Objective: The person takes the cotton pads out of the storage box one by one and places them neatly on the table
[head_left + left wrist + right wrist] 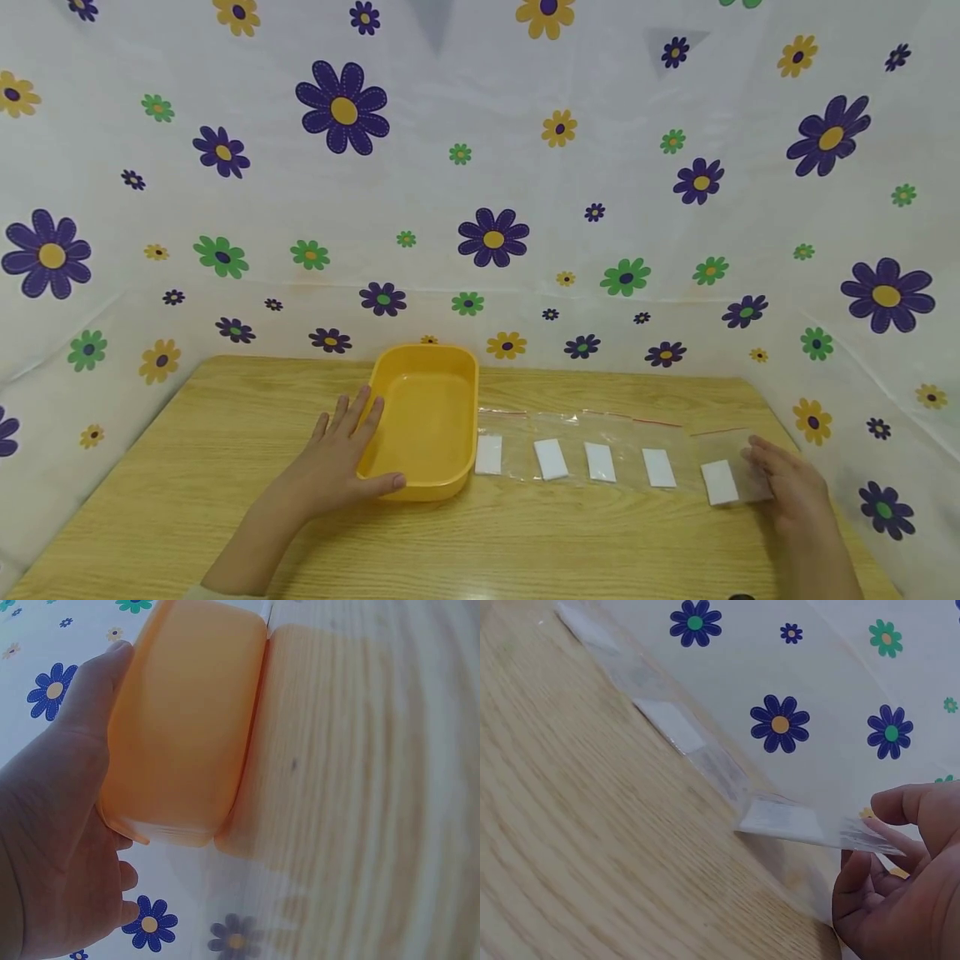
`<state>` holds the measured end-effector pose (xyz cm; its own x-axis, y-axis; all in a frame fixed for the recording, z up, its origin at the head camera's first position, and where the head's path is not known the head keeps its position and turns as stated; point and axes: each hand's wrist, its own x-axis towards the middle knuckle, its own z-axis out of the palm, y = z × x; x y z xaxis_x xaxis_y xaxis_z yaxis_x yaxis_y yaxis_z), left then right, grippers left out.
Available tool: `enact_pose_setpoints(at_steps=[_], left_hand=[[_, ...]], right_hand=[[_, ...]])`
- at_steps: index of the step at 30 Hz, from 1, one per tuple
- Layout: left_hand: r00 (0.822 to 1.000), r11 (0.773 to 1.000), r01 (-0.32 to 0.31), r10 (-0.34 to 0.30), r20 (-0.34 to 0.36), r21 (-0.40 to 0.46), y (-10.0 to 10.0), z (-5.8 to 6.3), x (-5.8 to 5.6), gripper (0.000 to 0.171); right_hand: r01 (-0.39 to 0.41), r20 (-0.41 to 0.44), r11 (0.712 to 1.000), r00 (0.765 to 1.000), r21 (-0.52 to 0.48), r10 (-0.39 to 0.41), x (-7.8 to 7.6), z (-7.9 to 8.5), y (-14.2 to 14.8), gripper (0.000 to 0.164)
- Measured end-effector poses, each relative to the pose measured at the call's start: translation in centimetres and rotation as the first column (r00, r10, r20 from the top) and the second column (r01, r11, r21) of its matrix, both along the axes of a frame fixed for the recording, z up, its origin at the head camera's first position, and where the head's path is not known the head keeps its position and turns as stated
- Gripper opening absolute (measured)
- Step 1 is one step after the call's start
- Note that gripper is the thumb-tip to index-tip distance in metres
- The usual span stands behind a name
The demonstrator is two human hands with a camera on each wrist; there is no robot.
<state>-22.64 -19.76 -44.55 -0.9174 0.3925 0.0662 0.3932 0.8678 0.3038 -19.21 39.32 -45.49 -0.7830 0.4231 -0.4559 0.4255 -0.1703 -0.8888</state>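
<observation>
A yellow plastic basin (423, 417) stands on the table, with nothing visible inside. My left hand (337, 462) rests on its left side and near corner, fingers spread and thumb on the front rim; the left wrist view shows the thumb along the basin's wall (184, 720). To the right runs a row of clear zip bags, each with a white rectangular piece inside. My right hand (795, 487) pinches the right edge of the rightmost zip bag (752, 479). In the right wrist view that bag (784, 819) is tilted up off the table between thumb and fingers.
Several more zip bags with white pieces (660, 468) lie side by side between the basin and the held bag. A flower-printed cloth (420, 192) encloses the wooden table (525, 550) at the back and sides. A small dark object (741, 596) shows at the bottom edge.
</observation>
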Motion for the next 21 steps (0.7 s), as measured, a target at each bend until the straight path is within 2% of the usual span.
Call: enact_pose_setpoints(at_steps=[2, 3, 8, 10, 12, 14, 17, 21], left_hand=[[1.0, 1.0, 0.001, -0.001, -0.004, -0.002, 0.0, 0.0, -0.1, 0.113], [1.0, 1.0, 0.001, -0.001, -0.006, -0.004, 0.0, -0.1, -0.1, 0.113], [1.0, 1.0, 0.003, -0.003, -0.007, -0.003, 0.0, -0.1, -0.2, 0.112], [1.0, 1.0, 0.005, -0.005, -0.005, 0.003, 0.0, 0.0, -0.1, 0.112], [1.0, 1.0, 0.005, -0.005, -0.001, 0.007, 0.1, 0.1, 0.0, 0.112], [1.0, 1.0, 0.004, -0.004, 0.004, 0.009, 0.1, 0.1, 0.0, 0.113], [1.0, 1.0, 0.003, -0.003, 0.008, 0.009, 0.1, 0.1, 0.1, 0.113], [1.0, 1.0, 0.002, -0.002, 0.01, 0.007, 0.0, 0.1, 0.1, 0.113]], right_hand=[[0.005, 0.022, 0.996, 1.0, 0.091, -0.007, 0.0, -0.1, -0.2, 0.068], [0.006, 0.023, 0.992, 1.0, 0.124, -0.009, 0.0, -0.1, -0.2, 0.068], [0.062, -0.033, 0.984, 0.998, 0.168, -0.057, 0.3, -0.4, -0.5, 0.055], [0.082, -0.041, 0.981, 0.996, 0.175, -0.076, 0.3, -0.5, -0.6, 0.05], [0.079, -0.027, 0.972, 0.997, 0.221, -0.075, 0.3, -0.6, -0.7, 0.048], [0.069, -0.012, 0.953, 0.998, 0.296, -0.069, 0.2, -0.6, -0.8, 0.047], [0.044, 0.014, 0.905, 0.998, 0.423, -0.055, 0.2, -0.8, -1.1, 0.049], [0.008, 0.033, 0.851, 0.999, 0.525, -0.029, 0.2, -0.9, -1.3, 0.052]])
